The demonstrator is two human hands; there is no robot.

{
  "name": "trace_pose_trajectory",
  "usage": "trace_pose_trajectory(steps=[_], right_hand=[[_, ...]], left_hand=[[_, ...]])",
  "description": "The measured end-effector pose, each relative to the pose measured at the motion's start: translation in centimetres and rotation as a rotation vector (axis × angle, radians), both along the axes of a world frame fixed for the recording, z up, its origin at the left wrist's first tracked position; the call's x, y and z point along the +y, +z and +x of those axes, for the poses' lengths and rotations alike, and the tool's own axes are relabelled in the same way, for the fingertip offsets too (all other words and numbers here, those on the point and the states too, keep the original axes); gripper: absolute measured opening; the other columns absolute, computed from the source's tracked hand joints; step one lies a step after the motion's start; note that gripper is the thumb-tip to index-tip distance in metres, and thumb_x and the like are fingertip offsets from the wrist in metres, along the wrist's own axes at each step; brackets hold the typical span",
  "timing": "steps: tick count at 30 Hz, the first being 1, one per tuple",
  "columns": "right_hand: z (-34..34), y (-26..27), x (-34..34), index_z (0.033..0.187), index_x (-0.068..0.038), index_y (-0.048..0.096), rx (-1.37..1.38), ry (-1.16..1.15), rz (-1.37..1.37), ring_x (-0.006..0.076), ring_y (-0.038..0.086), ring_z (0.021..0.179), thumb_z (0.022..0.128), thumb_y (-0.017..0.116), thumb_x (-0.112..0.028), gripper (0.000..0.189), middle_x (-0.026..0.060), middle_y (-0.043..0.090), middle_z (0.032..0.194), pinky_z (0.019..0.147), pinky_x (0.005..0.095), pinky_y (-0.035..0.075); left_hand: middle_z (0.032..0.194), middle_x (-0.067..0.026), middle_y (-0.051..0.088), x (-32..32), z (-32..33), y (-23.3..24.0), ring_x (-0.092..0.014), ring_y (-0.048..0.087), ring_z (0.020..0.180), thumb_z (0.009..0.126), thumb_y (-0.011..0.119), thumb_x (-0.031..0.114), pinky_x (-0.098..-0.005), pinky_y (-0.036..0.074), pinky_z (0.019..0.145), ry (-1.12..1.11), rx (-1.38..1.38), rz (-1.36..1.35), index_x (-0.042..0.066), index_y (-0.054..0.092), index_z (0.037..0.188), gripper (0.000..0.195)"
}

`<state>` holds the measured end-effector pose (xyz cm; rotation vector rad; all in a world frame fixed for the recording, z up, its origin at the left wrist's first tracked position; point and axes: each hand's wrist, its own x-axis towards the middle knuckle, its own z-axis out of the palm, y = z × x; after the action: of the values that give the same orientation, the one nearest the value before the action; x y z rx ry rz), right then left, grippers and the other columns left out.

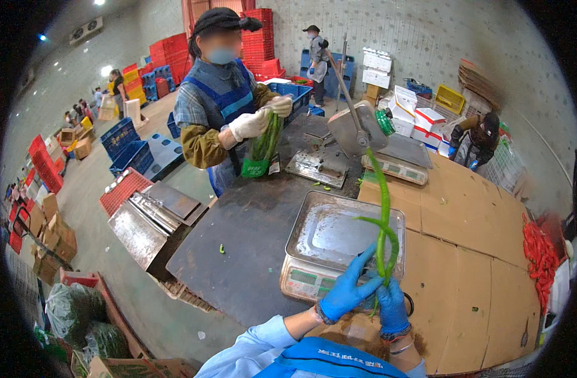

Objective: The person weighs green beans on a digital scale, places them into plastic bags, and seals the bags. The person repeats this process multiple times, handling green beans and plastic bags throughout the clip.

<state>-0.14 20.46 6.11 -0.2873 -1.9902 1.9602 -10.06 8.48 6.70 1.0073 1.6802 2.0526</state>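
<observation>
My right hand (393, 307), in a blue glove, grips the lower ends of long green chili peppers (384, 203). One pepper rises high above the hand and a curved one crosses it. My left hand (349, 289), also gloved in blue, is against the peppers from the left, its index finger stretched out and its thumb at their base. Whether it grips them cannot be told. Both hands are over the front edge of a digital scale (301, 278). Its steel pan (331, 231) holds nothing and is partly hidden by the peppers and hands.
Across the dark tabletop (236, 264), a co-worker (222, 104) in white gloves holds a bag of green vegetables (264, 146). A metal device with a lever (354, 125) and a second scale (397, 167) stand beyond. Cardboard (468, 283) covers the right side; red peppers (541, 260) lie at its edge.
</observation>
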Motion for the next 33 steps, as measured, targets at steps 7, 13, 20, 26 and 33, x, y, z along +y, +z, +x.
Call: trace_pose_trajectory(steps=[7, 13, 20, 26, 33], right_hand=[[-2.5, 4.0, 3.2, 0.123, -0.003, 0.056, 0.154, -0.173, -0.288, 0.0079, 0.052, 0.063, 0.102, 0.049, -0.026, 0.032, -0.0015, 0.056, 0.077, 0.056, 0.0204, 0.043], [-4.4, 5.4, 9.8, 0.137, -0.003, 0.047, 0.366, -0.032, -0.725, 0.003, 0.042, 0.059, 0.104, 0.047, -0.029, 0.042, -0.0052, 0.051, 0.077, 0.051, 0.0186, 0.035], [-4.4, 4.5, 15.3, 0.147, -0.002, 0.035, 0.632, 0.164, -1.347, 0.0047, 0.05, 0.066, 0.102, 0.044, -0.013, 0.047, -0.0027, 0.054, 0.083, 0.061, 0.0223, 0.043], [-1.2, 7.1, 15.4, 0.144, -0.002, 0.04, 0.834, 0.063, -1.127, 0.0047, 0.044, 0.066, 0.105, 0.043, -0.021, 0.043, -0.0028, 0.045, 0.08, 0.061, 0.0218, 0.039], [1.6, 10.1, 13.0, 0.149, -0.007, 0.032, 0.924, -0.017, -0.818, 0.0054, 0.033, 0.06, 0.106, 0.04, -0.025, 0.047, -0.0025, 0.037, 0.078, 0.056, 0.0219, 0.031]], left_hand=[[0.133, -0.0103, 0.056, -1.0, 2.9, -3.5, -0.015, 0.053, 0.116, 0.096, 0.06, 0.014, -0.0322, 0.043, 0.102, -0.255, -0.292, -0.1, 0.006, 0.047, 0.141, 0.047], [0.125, -0.0094, 0.061, -4.0, 4.0, -6.4, -0.017, 0.055, 0.114, 0.098, 0.056, 0.017, -0.0325, 0.044, 0.1, -0.457, -0.321, -0.249, 0.009, 0.058, 0.133, 0.035], [0.125, -0.0083, 0.063, -7.0, 3.4, -6.5, -0.015, 0.055, 0.112, 0.1, 0.054, 0.017, -0.0308, 0.044, 0.099, -0.348, -0.4, -0.324, 0.01, 0.061, 0.131, 0.033], [0.126, -0.008, 0.061, -6.3, 3.8, -6.3, -0.019, 0.056, 0.114, 0.101, 0.052, 0.012, -0.0329, 0.044, 0.1, -0.395, -0.419, -0.397, 0.011, 0.061, 0.13, 0.031], [0.12, -0.0103, 0.064, -5.4, 3.6, -6.0, -0.018, 0.058, 0.109, 0.099, 0.053, 0.015, -0.0314, 0.046, 0.097, -0.484, -0.169, -0.5, 0.01, 0.061, 0.131, 0.032]])
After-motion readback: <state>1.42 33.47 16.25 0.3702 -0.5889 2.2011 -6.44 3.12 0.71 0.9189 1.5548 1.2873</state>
